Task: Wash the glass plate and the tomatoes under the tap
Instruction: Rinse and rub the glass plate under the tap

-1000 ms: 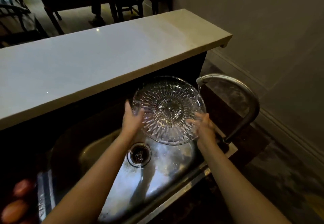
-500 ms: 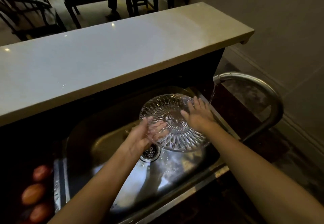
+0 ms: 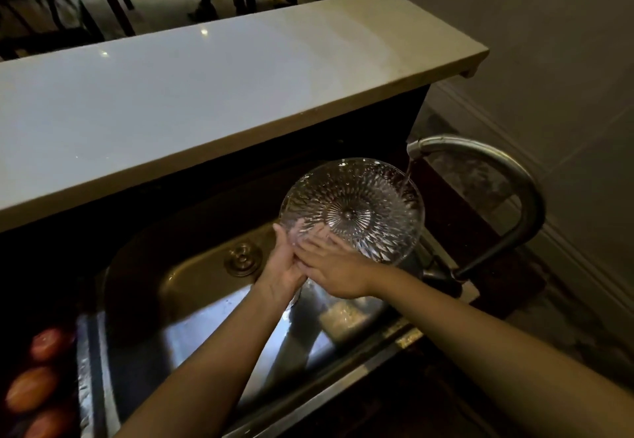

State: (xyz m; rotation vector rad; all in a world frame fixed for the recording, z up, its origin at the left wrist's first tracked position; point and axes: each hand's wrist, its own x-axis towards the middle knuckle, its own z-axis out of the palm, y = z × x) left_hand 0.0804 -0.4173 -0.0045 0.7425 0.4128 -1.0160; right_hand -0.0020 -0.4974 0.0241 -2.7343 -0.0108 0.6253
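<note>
Dim kitchen; steel sink (image 3: 192, 300) taken as landmark.

Glass plate (image 3: 351, 209) held above the sink's far right part, tilted with its patterned face toward the camera. Tap (image 3: 480, 163) arches in from the sink's right edge; a thin stream of water (image 3: 407, 177) falls onto the plate's upper right rim.

Left hand (image 3: 283, 266) grips the plate's near-left rim, fingers closed on the glass, some seen through it. Right hand (image 3: 334, 268) lies just beside the left, touching it, fingers spread flat on the plate's face near the same rim; it reads as rubbing rather than gripping, though I cannot tell whether its thumb hooks the edge.

Drain (image 3: 243, 260) sits bare at the sink's middle, left of the hands. Three tomatoes (image 3: 31, 389) lie in shadow beyond the sink's left edge, well apart from the water.

Step in hand, by my judgement: rinsing the plate, first half of the task. Next move likely calls for turning the plate so the stream reaches the unwetted near side, with a firm grip since wet glass slips. Tomatoes not yet washed.
</note>
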